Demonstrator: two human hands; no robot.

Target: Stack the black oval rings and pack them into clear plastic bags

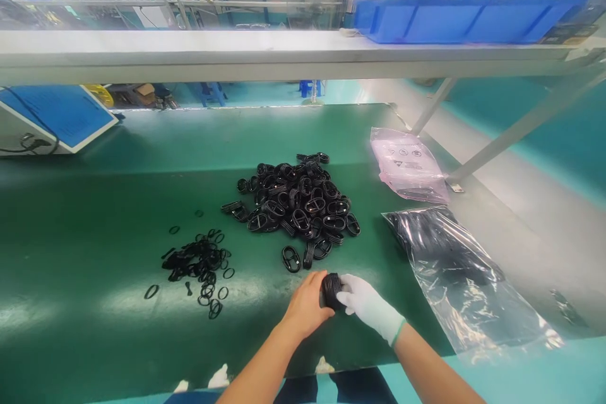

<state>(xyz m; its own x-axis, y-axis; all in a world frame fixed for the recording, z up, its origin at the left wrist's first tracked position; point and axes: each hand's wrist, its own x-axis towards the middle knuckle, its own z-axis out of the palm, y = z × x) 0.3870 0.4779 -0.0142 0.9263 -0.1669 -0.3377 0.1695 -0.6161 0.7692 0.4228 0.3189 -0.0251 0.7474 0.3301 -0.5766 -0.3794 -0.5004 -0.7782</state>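
Between my two hands, near the front of the green table [118, 334], is a coiled black cable [332, 290]. My bare left hand [307, 304] closes on its left side, with the thumb low and the fingers at the top. The white-gloved right hand [367, 304] grips the coil from the right. Just beyond them lies a large pile of coiled black cables [303, 199], with one loose coil [290, 259] in front of it. To the left, black rubber bands [199, 262] are heaped, several scattered around the heap.
A clear plastic bag [473, 284] with dark contents lies at the right, below a pink plastic bag [409, 164]. Overhead runs a white shelf [213, 53] carrying a blue bin [464, 19]. At the back left stands a blue-and-white box [61, 117].
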